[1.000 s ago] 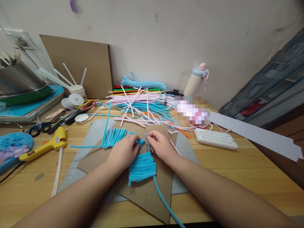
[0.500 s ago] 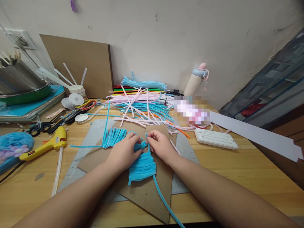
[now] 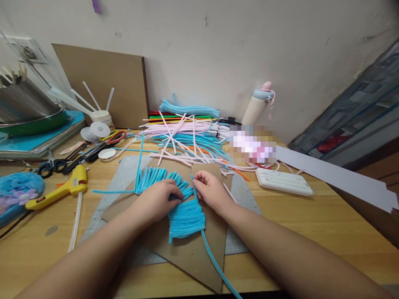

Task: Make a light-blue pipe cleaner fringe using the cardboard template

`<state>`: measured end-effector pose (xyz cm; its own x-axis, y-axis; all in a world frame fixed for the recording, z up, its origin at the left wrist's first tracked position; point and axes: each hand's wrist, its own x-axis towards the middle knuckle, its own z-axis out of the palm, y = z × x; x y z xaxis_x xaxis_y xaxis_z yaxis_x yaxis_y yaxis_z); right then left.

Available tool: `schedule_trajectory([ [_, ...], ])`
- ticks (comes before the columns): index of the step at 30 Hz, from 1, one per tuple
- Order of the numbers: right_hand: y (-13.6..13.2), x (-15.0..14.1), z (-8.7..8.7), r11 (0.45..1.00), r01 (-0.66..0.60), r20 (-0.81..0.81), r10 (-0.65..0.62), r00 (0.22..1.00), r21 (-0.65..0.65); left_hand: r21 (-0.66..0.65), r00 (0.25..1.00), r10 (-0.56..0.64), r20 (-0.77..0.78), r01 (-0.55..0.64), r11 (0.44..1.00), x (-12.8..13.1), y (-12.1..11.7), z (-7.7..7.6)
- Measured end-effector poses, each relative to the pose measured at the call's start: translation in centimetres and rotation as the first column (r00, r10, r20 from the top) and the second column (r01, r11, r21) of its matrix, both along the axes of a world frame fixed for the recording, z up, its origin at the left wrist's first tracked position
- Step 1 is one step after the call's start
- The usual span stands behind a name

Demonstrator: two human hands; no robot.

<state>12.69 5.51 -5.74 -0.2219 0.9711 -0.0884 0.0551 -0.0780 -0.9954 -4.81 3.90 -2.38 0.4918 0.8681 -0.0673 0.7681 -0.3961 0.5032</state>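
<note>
A curved piece of bent blue pipe cleaners [image 3: 187, 219], folded back and forth in close rows, rests on brown cardboard [image 3: 199, 259]. My right hand [image 3: 207, 189] pinches an upright blue pipe cleaner end [image 3: 195, 192] at the piece's right edge. My left hand [image 3: 157, 199] lies over the middle of the piece, thumb and fingers curled together on its rows and hiding some of them. One long blue strand [image 3: 215, 259] trails from the lower right corner toward the table's front edge. At the piece's left end, two loose ends stick out, one upward and one leftward.
Loose pink and blue pipe cleaners [image 3: 187, 141] are heaped behind the cardboard. On the left are a yellow glue gun [image 3: 59, 191] and black scissors [image 3: 52, 166]. A white power strip [image 3: 283, 182] and a bottle [image 3: 255, 106] stand right. A grey cutting mat [image 3: 241, 207] lies underneath.
My left hand has shifted a little left and down, uncovering more of the blue rows. My right hand keeps its place at the upright end.
</note>
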Motion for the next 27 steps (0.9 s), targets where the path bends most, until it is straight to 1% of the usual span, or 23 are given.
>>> schedule_trajectory([
  [6,0.0,0.1,-0.2,0.999,-0.002,0.059,0.000,0.998,0.039,0.089,0.988,0.118,-0.101,-0.109,0.990,1.3,-0.8,-0.3],
  [9,0.0,0.1,-0.1,1.000,-0.001,0.046,0.000,0.999,0.028,0.097,0.985,0.156,-0.069,-0.149,0.984,1.7,-0.8,-0.3],
  [11,0.0,0.0,-0.1,1.000,0.002,0.024,-0.003,1.000,0.018,0.069,0.981,0.194,-0.010,-0.193,0.979,1.5,-0.6,-0.3],
  [14,0.0,-0.1,-0.1,1.000,0.016,-0.009,-0.015,1.000,0.008,-0.016,0.966,0.252,0.055,-0.252,0.968,0.8,-0.2,-0.1],
  [17,0.1,-0.1,-0.1,1.000,0.018,0.012,-0.018,1.000,0.015,-0.075,0.944,0.315,0.094,-0.309,0.948,0.3,0.1,0.2],
  [19,0.2,-0.2,-0.2,0.998,-0.011,0.079,0.006,0.997,0.058,-0.090,0.934,0.337,0.119,-0.328,0.940,0.1,0.2,0.3],
  [22,0.3,-0.2,-0.3,0.986,-0.102,0.182,0.078,0.980,0.130,-0.092,0.930,0.340,0.139,-0.330,0.940,0.1,0.3,0.1],
  [25,0.2,-0.2,-0.4,0.970,-0.184,0.256,0.139,0.957,0.161,-0.087,0.938,0.321,0.134,-0.311,0.946,0.1,0.3,-0.1],
  [27,0.2,-0.3,-0.5,0.964,-0.200,0.298,0.142,0.944,0.175,-0.087,0.946,0.296,0.132,-0.287,0.954,0.1,0.3,-0.2],
])
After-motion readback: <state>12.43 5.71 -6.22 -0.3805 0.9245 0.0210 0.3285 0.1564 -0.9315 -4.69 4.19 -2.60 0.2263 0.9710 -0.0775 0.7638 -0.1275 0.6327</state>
